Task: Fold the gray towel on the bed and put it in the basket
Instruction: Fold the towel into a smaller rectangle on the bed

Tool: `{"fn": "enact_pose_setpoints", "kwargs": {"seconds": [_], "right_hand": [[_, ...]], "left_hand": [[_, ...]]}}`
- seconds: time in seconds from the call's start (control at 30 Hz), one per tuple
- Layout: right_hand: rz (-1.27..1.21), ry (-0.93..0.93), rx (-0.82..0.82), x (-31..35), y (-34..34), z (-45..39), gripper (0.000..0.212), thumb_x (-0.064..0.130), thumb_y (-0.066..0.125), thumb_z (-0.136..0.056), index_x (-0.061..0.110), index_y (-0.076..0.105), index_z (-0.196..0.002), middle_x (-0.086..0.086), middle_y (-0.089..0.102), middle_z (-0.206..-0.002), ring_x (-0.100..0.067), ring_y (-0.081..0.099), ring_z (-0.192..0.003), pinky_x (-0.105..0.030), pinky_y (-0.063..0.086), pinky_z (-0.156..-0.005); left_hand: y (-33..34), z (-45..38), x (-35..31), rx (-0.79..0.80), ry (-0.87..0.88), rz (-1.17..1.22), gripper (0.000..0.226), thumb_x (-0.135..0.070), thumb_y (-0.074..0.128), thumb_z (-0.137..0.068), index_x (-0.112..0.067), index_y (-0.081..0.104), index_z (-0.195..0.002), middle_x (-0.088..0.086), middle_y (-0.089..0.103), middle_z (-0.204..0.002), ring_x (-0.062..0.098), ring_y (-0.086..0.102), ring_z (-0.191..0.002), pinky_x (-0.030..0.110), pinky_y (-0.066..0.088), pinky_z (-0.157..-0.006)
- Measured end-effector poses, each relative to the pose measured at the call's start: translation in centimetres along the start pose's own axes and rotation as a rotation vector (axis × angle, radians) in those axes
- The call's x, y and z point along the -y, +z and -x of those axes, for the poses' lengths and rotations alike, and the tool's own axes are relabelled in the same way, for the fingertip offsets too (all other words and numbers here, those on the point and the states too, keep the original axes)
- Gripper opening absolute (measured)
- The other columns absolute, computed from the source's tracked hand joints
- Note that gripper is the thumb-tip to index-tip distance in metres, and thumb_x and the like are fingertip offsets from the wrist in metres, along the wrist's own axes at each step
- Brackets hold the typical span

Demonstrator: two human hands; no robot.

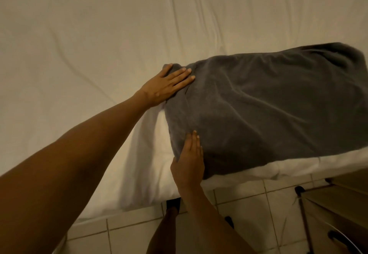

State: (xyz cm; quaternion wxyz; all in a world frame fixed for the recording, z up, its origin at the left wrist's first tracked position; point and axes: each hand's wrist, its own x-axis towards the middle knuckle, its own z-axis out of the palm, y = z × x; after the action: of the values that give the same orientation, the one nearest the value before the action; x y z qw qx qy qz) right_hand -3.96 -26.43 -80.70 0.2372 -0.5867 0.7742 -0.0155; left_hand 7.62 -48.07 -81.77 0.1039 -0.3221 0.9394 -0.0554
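Currently: towel [274, 106] lies spread on the bed [99, 35], near the bed's floor-side edge, long axis running away to the right. Basket not identifiable in view; the dark item at the bed's lower right is too cut off to call.

Left hand [167, 86]: fingers straight, flat, pressing the towel's far left corner. Holds nothing. Right hand [189, 162]: also flat and released, resting on the towel's near left corner, at the bed edge.

Judged step: smoothing the short left end before a fold. Fabric shows ripples across the middle and a bunched patch by your left hand.

Advice: sweep both palms outward from the left end to flatten the ripples first. Then pinch both left corners and carry them over to the right end, matching edges. Watch the near edge; it sits close to the drop and may slide off.
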Motion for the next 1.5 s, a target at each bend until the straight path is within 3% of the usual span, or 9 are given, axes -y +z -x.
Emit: {"fn": "enact_pose_setpoints", "kwargs": {"seconds": [0.07,0.27,0.4,0.47,0.53,0.7,1.0,1.23,1.5], "right_hand": [[0.003,-0.011,-0.023,-1.2,-0.8,-0.5,0.092,0.024,0.09,-0.05,0.0,0.05,-0.13,-0.018,0.054,-0.134,-0.032,0.054,-0.122,-0.041,0.05,-0.094],[0.17,-0.024,-0.063,-4.3,-3.6,-1.3,0.082,0.041,0.087,-0.045,0.003,0.063,-0.114,-0.017,0.064,-0.122,-0.031,0.062,-0.111,-0.042,0.052,-0.087],[0.254,-0.009,-0.086,-5.2,-5.1,-0.9,0.079,0.048,0.08,-0.053,0.003,0.064,-0.115,-0.018,0.057,-0.131,-0.032,0.053,-0.123,-0.05,0.041,-0.1],[0.263,0.0,-0.121,-5.9,-6.0,-0.8,0.077,0.049,0.077,-0.058,0.003,0.063,-0.117,-0.018,0.05,-0.138,-0.034,0.046,-0.129,-0.054,0.028,-0.108],[0.266,0.007,-0.153,-7.0,-7.4,-1.2,0.076,0.048,0.075,-0.061,0.003,0.061,-0.12,-0.019,0.045,-0.143,-0.036,0.039,-0.133,-0.055,0.018,-0.109],[0.227,0.056,-0.211,-11.7,-12.4,-4.2,0.083,0.039,0.082,-0.057,0.002,0.057,-0.126,-0.022,0.044,-0.142,-0.037,0.033,-0.135,-0.057,0.018,-0.107],[0.251,0.179,-0.263,-25.1,-19.6,-9.5,0.077,0.035,0.08,-0.062,0.0,0.056,-0.126,-0.025,0.046,-0.139,-0.038,0.036,-0.134,-0.056,0.014,-0.109],[0.268,0.239,-0.273,-34.4,-23.1,-12.0,0.068,0.034,0.078,-0.066,0.0,0.06,-0.122,-0.026,0.047,-0.138,-0.04,0.037,-0.134,-0.058,0.013,-0.109],[0.218,0.345,-0.309,-39.7,-27.4,-14.7,0.062,0.03,0.078,-0.065,0.003,0.063,-0.119,-0.024,0.049,-0.138,-0.037,0.035,-0.136,-0.055,0.009,-0.111]], "left_hand": [[-0.3,-0.5,-0.2,-0.027,0.024,-0.012,0.094,-0.028,0.069,-0.083,-0.015,0.005,-0.149,0.015,0.026,-0.156,0.031,0.031,-0.142,0.051,0.02,-0.115],[-1.3,-1.8,-0.6,0.049,0.039,-0.024,0.086,-0.029,0.071,-0.08,-0.014,0.02,-0.148,0.016,0.032,-0.154,0.033,0.035,-0.14,0.06,0.021,-0.111],[-2.6,-3.1,-0.4,0.065,0.084,0.017,0.058,-0.017,0.056,-0.092,-0.009,0.034,-0.145,0.016,0.03,-0.154,0.033,0.027,-0.143,0.045,-0.024,-0.111],[-4.2,-4.1,0.0,0.114,0.096,-0.017,0.054,-0.014,0.053,-0.093,-0.008,0.036,-0.144,0.015,0.029,-0.154,0.032,0.024,-0.144,0.041,-0.032,-0.106],[-5.8,-5.4,0.1,0.153,0.097,-0.023,0.051,-0.013,0.047,-0.096,-0.007,0.033,-0.145,0.014,0.024,-0.156,0.03,0.018,-0.146,0.045,-0.031,-0.106],[-11.0,-11.2,-2.3,0.205,0.022,-0.064,0.057,-0.023,0.041,-0.1,-0.013,0.017,-0.151,0.012,0.011,-0.16,0.028,0.006,-0.149,0.053,-0.011,-0.115],[-17.5,-27.1,-9.4,0.194,0.039,-0.041,0.058,-0.034,0.045,-0.098,-0.019,0.024,-0.15,0.008,0.01,-0.161,0.028,0.0,-0.149,0.054,-0.013,-0.114],[-19.9,-37.9,-15.6,0.24,0.131,-0.119,0.064,-0.022,0.057,-0.093,-0.016,0.026,-0.149,0.01,0.021,-0.158,0.027,0.009,-0.149,0.056,-0.013,-0.112],[-23.3,-45.4,-19.1,0.214,0.183,-0.15,0.054,-0.03,0.054,-0.094,-0.017,0.036,-0.143,0.009,0.037,-0.152,0.028,0.019,-0.147,0.056,-0.013,-0.113]]}}
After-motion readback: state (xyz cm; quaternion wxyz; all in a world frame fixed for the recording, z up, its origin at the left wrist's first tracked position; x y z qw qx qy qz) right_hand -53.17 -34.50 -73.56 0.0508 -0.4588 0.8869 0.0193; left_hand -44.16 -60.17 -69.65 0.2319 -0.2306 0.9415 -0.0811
